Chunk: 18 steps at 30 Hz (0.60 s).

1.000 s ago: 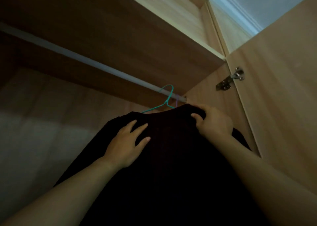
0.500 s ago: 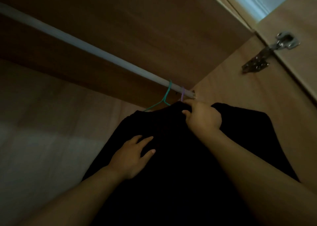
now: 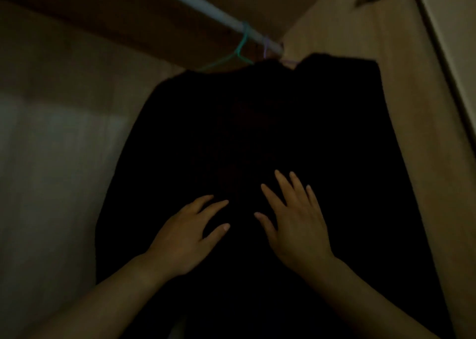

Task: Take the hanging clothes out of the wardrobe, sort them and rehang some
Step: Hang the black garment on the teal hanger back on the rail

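Darkness hides the black garment's [image 3: 270, 132] detail; one rail [image 3: 203, 4], teal hanger [image 3: 243, 38], purple hanger [image 3: 266, 46]. Grips spread: left hand [image 3: 185, 235], right hand [image 3: 296, 225] flat on it.

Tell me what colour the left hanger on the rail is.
The left hanger is teal-green; the head view shows it hooked over the pale rail.

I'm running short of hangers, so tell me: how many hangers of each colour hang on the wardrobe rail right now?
Green hanger: 1
Purple hanger: 1
Total on the rail: 2
The dark clothes below them are too dim to count apart.
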Each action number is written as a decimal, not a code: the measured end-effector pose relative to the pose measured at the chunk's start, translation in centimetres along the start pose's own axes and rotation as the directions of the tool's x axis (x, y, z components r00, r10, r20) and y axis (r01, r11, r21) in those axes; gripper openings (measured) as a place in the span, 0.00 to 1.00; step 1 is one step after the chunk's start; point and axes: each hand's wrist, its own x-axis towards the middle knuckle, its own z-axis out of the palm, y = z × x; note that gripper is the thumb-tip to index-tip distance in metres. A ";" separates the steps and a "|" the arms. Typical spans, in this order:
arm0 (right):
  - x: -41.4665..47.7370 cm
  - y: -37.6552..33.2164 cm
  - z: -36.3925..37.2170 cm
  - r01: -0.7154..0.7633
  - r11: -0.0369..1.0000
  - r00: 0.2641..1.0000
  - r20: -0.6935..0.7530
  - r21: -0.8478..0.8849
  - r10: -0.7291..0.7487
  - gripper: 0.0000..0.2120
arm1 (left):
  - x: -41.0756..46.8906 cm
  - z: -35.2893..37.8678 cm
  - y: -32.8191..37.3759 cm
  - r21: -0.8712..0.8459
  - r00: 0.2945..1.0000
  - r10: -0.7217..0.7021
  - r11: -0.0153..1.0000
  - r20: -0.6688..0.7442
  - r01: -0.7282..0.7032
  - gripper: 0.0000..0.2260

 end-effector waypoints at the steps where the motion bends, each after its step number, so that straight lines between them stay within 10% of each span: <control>1: -3.4 -0.4 0.0 -0.009 1.000 0.999 0.039 0.005 0.008 0.26 | -2.3 1.1 0.2 -0.003 1.000 0.004 1.000 0.021 -0.003 0.44; 18: -51.6 -5.1 -24.2 -0.451 0.863 0.520 0.719 -0.227 0.461 0.27 | -42.7 14.7 18.0 -0.285 0.808 0.116 0.956 0.578 0.066 0.31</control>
